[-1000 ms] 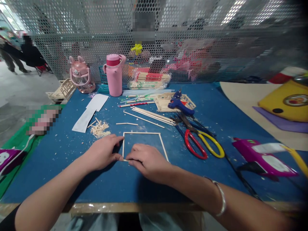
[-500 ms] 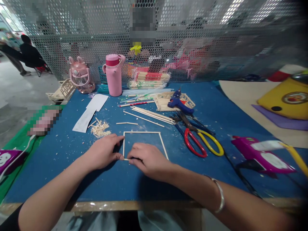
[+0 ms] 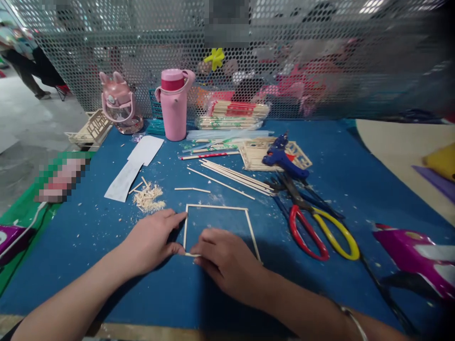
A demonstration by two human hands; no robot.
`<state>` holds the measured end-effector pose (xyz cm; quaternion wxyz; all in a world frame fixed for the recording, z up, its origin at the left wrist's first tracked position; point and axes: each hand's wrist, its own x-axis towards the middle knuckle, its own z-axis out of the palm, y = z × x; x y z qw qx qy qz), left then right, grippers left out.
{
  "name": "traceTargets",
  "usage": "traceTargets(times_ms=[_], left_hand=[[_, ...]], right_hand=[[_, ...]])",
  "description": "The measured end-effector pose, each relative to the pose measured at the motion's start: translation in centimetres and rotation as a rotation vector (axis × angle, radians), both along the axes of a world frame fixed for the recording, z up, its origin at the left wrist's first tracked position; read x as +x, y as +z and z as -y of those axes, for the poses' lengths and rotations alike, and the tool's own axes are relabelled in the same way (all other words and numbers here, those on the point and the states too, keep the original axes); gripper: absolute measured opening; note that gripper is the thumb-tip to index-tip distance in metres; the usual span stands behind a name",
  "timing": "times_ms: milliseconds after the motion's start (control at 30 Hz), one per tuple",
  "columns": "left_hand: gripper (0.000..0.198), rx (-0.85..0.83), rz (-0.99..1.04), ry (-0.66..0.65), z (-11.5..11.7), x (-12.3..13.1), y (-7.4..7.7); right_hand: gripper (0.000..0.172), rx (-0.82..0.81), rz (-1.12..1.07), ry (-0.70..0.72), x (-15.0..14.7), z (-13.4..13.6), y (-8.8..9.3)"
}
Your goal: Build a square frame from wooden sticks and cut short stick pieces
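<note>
My left hand (image 3: 152,242) lies at the left of a rectangle of thin wooden sticks (image 3: 216,207). Its index finger and thumb are spread apart, both touching the left stick, the thumb at the near corner. My right hand (image 3: 229,263) is closed in a pinch on the near wooden stick (image 3: 192,255), close to that corner. Most of this near stick is hidden under the right hand. Beyond the rectangle lie a short bent stick (image 3: 192,189) and several long loose sticks (image 3: 236,177).
Scissors (image 3: 309,227) with red and yellow handles and a blue glue gun (image 3: 284,158) lie at right, near a purple tool (image 3: 419,258). Wood scraps (image 3: 148,196) and white paper strips (image 3: 135,166) are at left. A pink bottle (image 3: 174,106) stands before the mesh partition (image 3: 142,52).
The view has shifted, so the sticks and both hands appear lower in the picture. Both hands keep nearly the same places at the rectangle's near-left corner.
</note>
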<state>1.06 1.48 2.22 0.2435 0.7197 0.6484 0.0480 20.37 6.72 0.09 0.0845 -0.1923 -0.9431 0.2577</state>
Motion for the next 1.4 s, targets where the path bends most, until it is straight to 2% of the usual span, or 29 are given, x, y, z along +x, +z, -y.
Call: traceTargets(times_ms=[467, 833, 1067, 1233, 1400], left_hand=[[0.059, 0.043, -0.011, -0.029, -0.04, -0.19, -0.12], [0.054, -0.075, 0.096, 0.053, -0.24, 0.08, -0.01], [0.055, -0.005, 0.036, 0.013, -0.02, 0.01, -0.10], [0.055, 0.045, 0.018, -0.013, 0.06, -0.10, 0.01], [0.054, 0.078, 0.025, -0.049, -0.07, -0.46, -0.26]], right_hand=[[0.019, -0.019, 0.003, -0.008, -0.11, -0.02, 0.03], [0.019, -0.043, 0.055, 0.023, 0.20, -0.10, -0.23], [0.015, 0.004, 0.098, 0.011, -0.06, -0.10, 0.15], [0.013, 0.032, 0.042, 0.005, -0.15, -0.12, 0.19], [0.014, -0.008, 0.009, 0.004, -0.36, -0.34, 0.35]])
